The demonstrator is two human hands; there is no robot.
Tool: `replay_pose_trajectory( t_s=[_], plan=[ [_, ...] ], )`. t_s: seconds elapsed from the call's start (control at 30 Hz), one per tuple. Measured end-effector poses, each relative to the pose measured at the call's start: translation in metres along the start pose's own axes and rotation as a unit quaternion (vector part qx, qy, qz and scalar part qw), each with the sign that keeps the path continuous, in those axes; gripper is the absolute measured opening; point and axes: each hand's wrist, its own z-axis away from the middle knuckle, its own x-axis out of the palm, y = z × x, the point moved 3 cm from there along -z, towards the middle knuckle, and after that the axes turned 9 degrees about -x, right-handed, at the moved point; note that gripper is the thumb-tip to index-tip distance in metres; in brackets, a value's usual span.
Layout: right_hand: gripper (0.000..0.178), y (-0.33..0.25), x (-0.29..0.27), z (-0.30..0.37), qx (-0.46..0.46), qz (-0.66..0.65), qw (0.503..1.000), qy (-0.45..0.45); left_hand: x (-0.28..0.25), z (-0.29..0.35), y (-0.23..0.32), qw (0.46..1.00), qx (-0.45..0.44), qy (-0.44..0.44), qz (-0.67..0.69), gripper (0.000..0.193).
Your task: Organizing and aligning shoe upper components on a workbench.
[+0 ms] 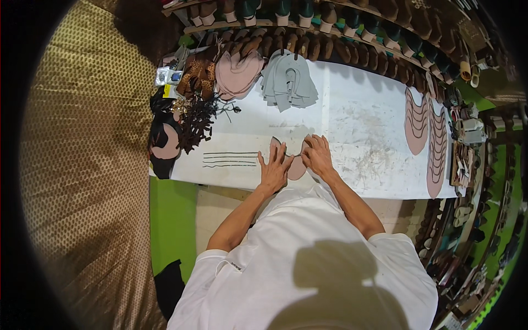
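Note:
A pink U-shaped shoe upper piece lies on the white tabletop close to my body, its curve toward me. A thin dark line runs along its inner edge. My left hand rests on its left side with fingers spread. At the right arm of the U, the bent fingers of my right hand press together on the tip, partly hiding it. Several thin dark trim strips lie in parallel rows left of my left hand.
Grey cut pieces and pink cut pieces are stacked at the back, beside a dark tangled heap. Overlapping pink uppers with dark edges lie at the right. Shelves of shoes border the far side; a patterned gold curtain hangs left.

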Motion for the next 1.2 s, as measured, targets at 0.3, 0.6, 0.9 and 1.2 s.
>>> replay_pose_trajectory(
  t_s=[0.3,0.6,0.9,1.2],
  plan=[
    [0.027,-0.004,-0.006,0.022,0.027,0.009,0.999,0.04,-0.007,0.005,0.016,0.989,-0.1,-0.018,0.106,0.055],
    [0.026,-0.008,-0.004,0.019,0.014,-0.008,0.999,0.028,-0.002,0.009,0.023,0.982,-0.136,0.028,0.129,0.052],
    [0.016,0.001,-0.01,0.005,-0.036,-0.059,0.998,0.007,0.004,0.012,0.022,0.991,-0.103,0.036,0.081,0.054],
    [0.011,0.005,-0.014,-0.007,-0.059,-0.09,0.994,0.017,0.006,0.011,0.022,0.989,-0.11,0.029,0.094,0.054]
  ],
)
